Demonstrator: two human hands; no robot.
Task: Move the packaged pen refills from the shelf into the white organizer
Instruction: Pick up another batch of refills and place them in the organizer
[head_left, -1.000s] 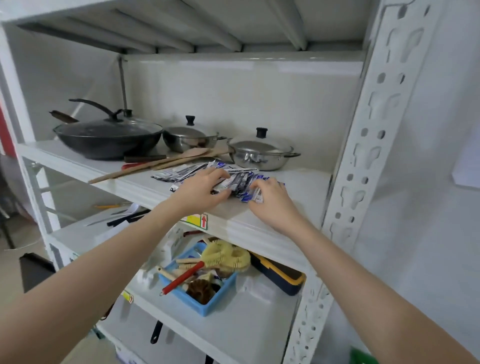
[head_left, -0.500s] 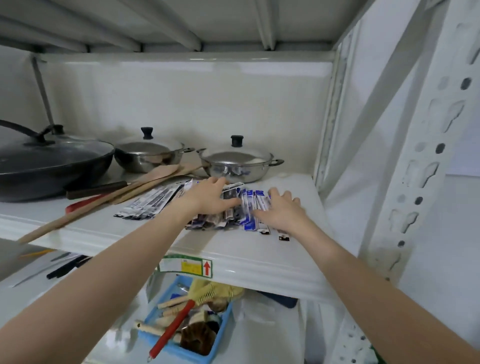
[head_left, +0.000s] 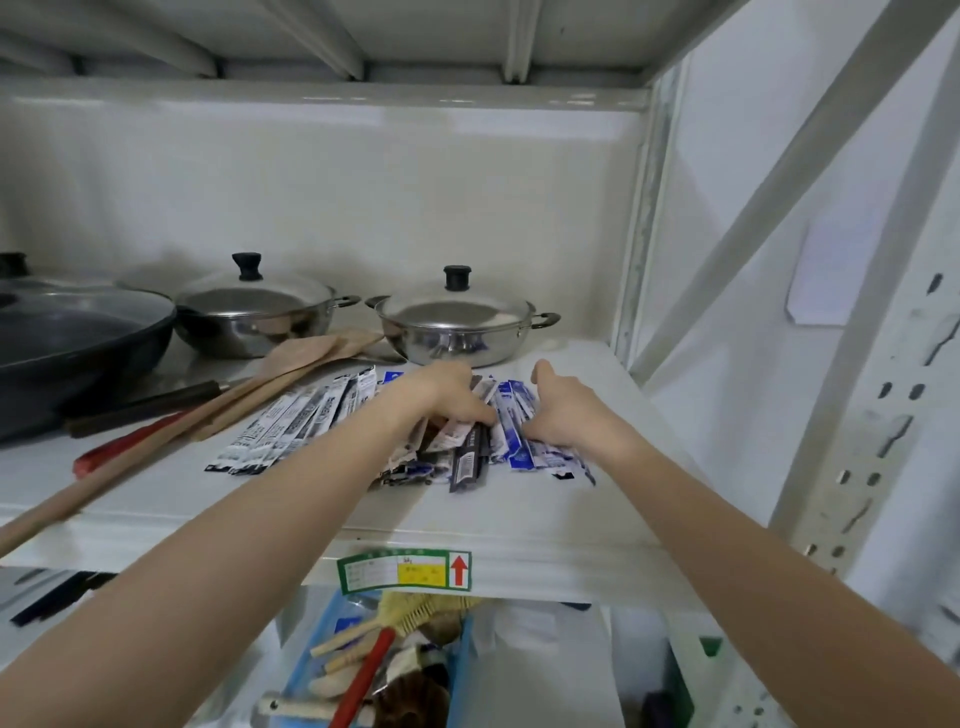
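A heap of packaged pen refills (head_left: 470, 457), blue and black slim packets, lies on the white shelf (head_left: 519, 519) in front of a steel pot. A second row of black-and-white refill packets (head_left: 291, 426) lies fanned out just to the left. My left hand (head_left: 441, 395) rests on the heap's left side with its fingers curled down into the packets. On the right side, my right hand (head_left: 566, 413) curls its fingers against the blue packets, thumb raised. The two hands squeeze the heap between them. No white organizer is in view.
Two lidded steel pots (head_left: 457, 322) (head_left: 254, 312) and a dark pan (head_left: 67, 338) stand at the back of the shelf. Wooden spatulas (head_left: 218, 405) and a red-handled tool (head_left: 119, 447) lie to the left. Below, a blue basket (head_left: 462, 675) holds brushes. A shelf post (head_left: 857, 441) rises on the right.
The view has come closer to the shelf. Both hands went from lying flat on the packets to curling inward, bunching the heap between them.
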